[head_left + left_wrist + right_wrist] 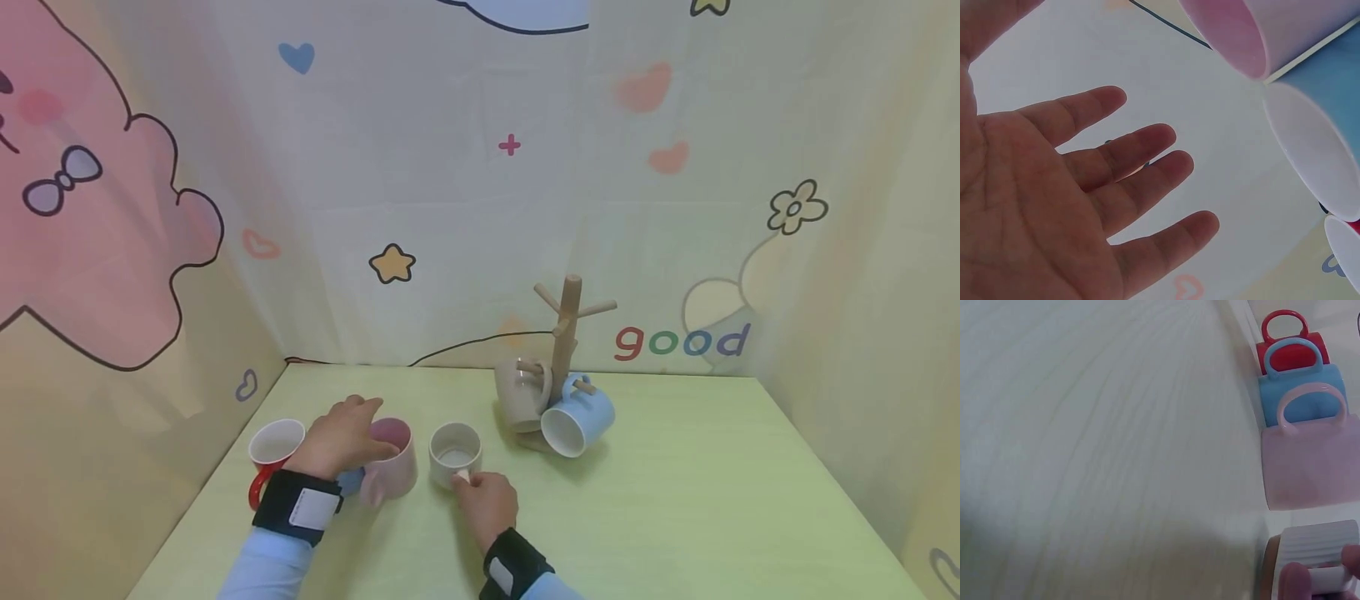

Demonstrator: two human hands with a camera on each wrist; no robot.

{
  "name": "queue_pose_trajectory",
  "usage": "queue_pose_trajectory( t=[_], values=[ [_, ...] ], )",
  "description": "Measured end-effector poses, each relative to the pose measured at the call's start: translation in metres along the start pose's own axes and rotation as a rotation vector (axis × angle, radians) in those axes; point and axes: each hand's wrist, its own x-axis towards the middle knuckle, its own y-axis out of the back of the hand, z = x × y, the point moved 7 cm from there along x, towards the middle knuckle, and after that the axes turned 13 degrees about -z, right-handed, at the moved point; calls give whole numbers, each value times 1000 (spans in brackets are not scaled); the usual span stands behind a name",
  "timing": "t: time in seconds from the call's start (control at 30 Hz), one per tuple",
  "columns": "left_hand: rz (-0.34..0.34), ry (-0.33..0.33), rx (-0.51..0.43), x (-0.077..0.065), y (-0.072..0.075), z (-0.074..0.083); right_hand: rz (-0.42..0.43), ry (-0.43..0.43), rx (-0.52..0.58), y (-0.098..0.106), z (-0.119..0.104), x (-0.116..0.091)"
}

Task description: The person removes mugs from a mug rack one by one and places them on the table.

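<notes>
White mug (455, 454): mouth up at the bench (675, 500), just right of the pink mug (399, 468)!
Right hand (489, 507): grasping, pinching that mug's handle (1329, 580).
Left hand (339, 437): released, spread wide, close by the pink mug.
Wooden rack (567, 333): behind, hung with a grey mug (516, 400) and a pale-blue mug (579, 423).

pale yellow-green bench (712, 492) in my view, whitish backdrop (420, 150) behind it, pink cartoon figure (112, 275) at far left

Cartoon-printed cloth (450, 150) is enclosing a pale table (675, 500) from nine through twelve to three o'clock, apparently forming a staged booth (862, 292).
</notes>
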Motion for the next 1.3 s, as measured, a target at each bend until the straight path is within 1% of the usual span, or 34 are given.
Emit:
queue_pose_trajectory(
  t=[0.1,0.2,0.4,0.5,0.6,0.83,1.0,1.3],
  values=[
    [4,3,-4,0,0,0,16,-11,-9,-5,1,1],
    [7,2,-3,1,-1,0,3,-29,-5,-11,1,2],
    [6,0,-1,2,-3,0,-81,-36,17,-24,-6,0],
    [10,5,-9,1,-3,0,-121,-29,30,-29,-9,-2],
    [13,-3,-10,1,-4,1,-156,-30,42,-32,-10,-3],
    [14,-10,-6,2,-5,4,-209,-35,55,-33,-11,-4],
    [12,-31,11,2,-7,7,-238,-29,70,-33,-13,-5],
    [29,-53,24,2,-8,10,-258,-6,79,-33,-11,-5]
  ],
)
